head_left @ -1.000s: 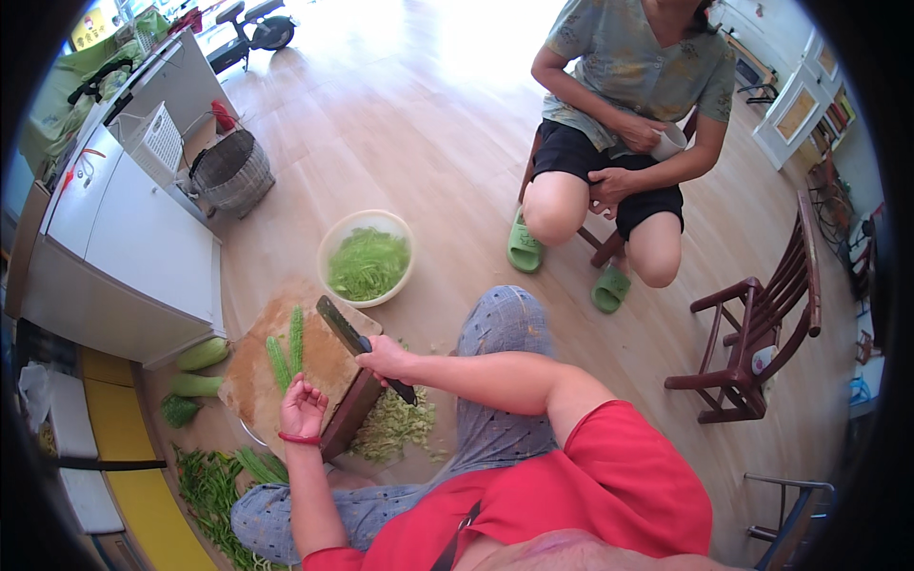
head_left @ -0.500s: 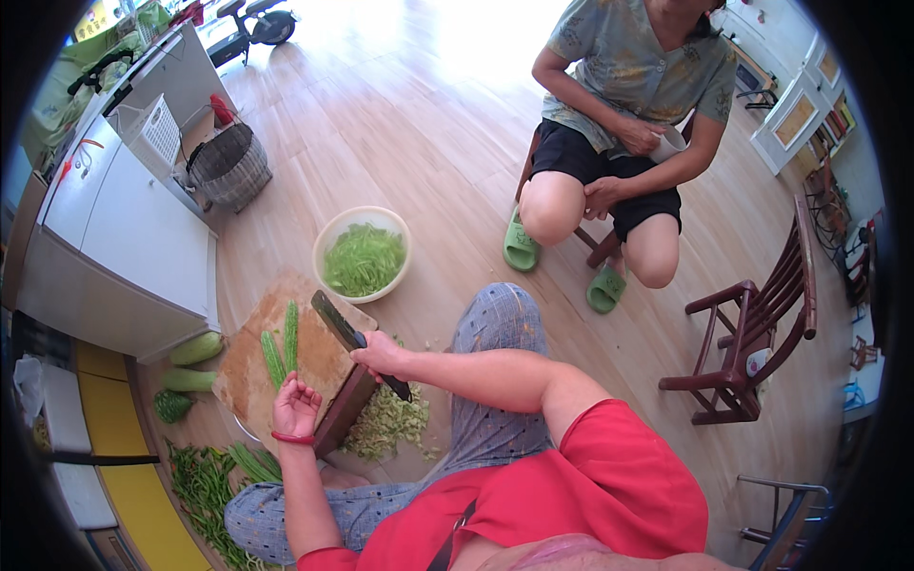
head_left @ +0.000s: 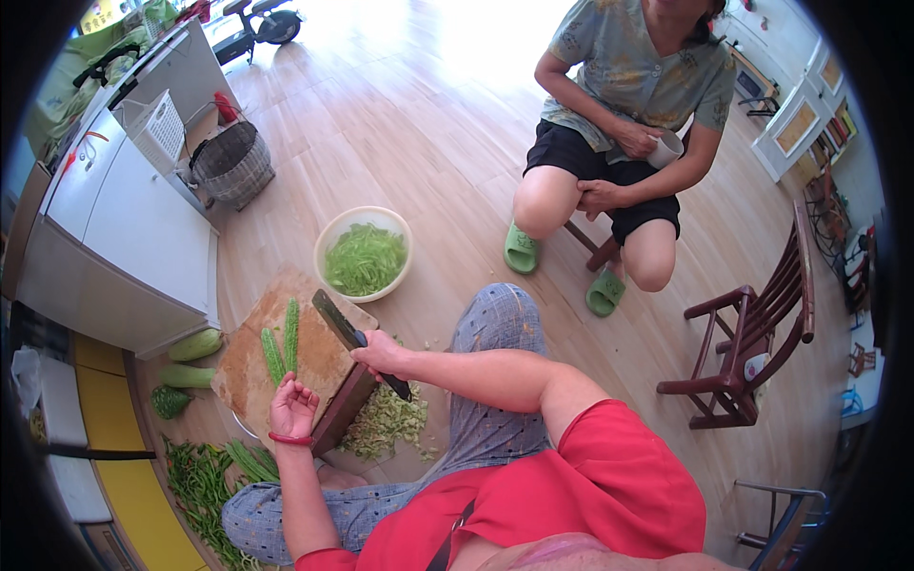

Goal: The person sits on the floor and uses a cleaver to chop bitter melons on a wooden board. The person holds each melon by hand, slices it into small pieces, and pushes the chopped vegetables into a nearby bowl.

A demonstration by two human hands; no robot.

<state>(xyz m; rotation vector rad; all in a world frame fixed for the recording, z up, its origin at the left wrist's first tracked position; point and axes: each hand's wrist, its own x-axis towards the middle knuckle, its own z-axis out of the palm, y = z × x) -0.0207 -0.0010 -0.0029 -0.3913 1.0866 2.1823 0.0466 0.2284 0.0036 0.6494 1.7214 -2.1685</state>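
My right hand [head_left: 383, 352] is closed round the dark handle of a kitchen knife [head_left: 335, 319], its broad blade tilted over the right side of a worn wooden chopping board [head_left: 243, 357]. Two long, bumpy green bitter melon pieces, the left piece [head_left: 273, 354] and the right piece [head_left: 291, 328], lie side by side on the board. My left hand [head_left: 294, 411], a red band at its wrist, is palm up at their near ends. Its fingers are loosely curled with nothing visible in them; whether the fingertips touch the melon is unclear.
Ahead stands a pale bowl [head_left: 327, 273] of shredded green vegetable. Chopped bits [head_left: 390, 425] lie right of the board; whole gourds [head_left: 190, 376] and long green peppers [head_left: 195, 485] lie left. A seated person [head_left: 628, 143] holds a white mug. A wooden chair [head_left: 738, 362] stands right.
The seated person's knees and mug have shifted slightly. My hands, the knife and the melon pieces keep nearly the same places.
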